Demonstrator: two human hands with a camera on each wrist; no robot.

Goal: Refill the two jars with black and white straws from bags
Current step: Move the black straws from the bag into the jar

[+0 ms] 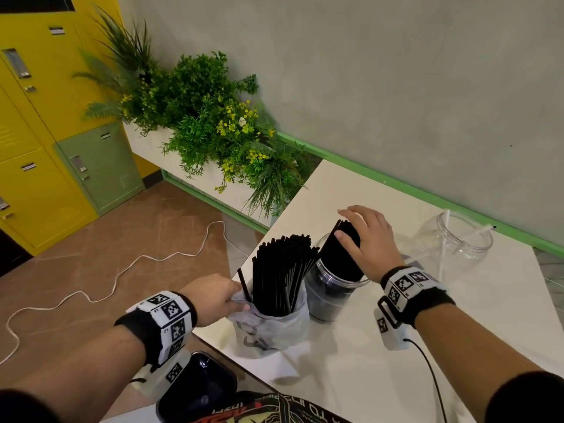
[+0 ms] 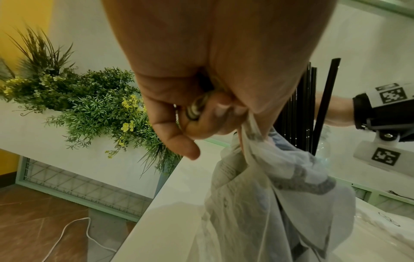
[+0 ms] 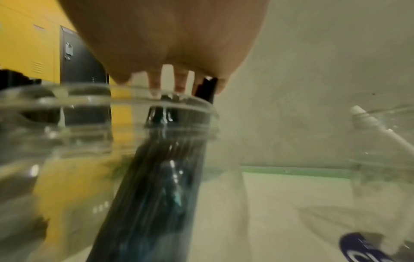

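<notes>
On the white table (image 1: 381, 361) stands a translucent plastic bag (image 1: 274, 328) full of upright black straws (image 1: 280, 270). My left hand (image 1: 238, 300) pinches the bag's left rim; the left wrist view shows the hand (image 2: 235, 113) gripping the crumpled bag (image 2: 280, 195). Right beside the bag is a clear jar (image 1: 332, 300). My right hand (image 1: 348, 227) grips the top of a leaning bundle of black straws (image 1: 338, 257) whose lower end is inside that jar. In the right wrist view the bundle (image 3: 156, 177) passes through the jar rim (image 3: 89, 101). A second clear jar (image 1: 457, 236) at the right holds a few white straws.
A planter with green plants (image 1: 207, 123) stands left of the table's far end. Yellow and green lockers (image 1: 45, 148) line the left wall. A white cable (image 1: 122, 270) lies on the brown floor. A black object (image 1: 198, 383) sits at the table's near corner.
</notes>
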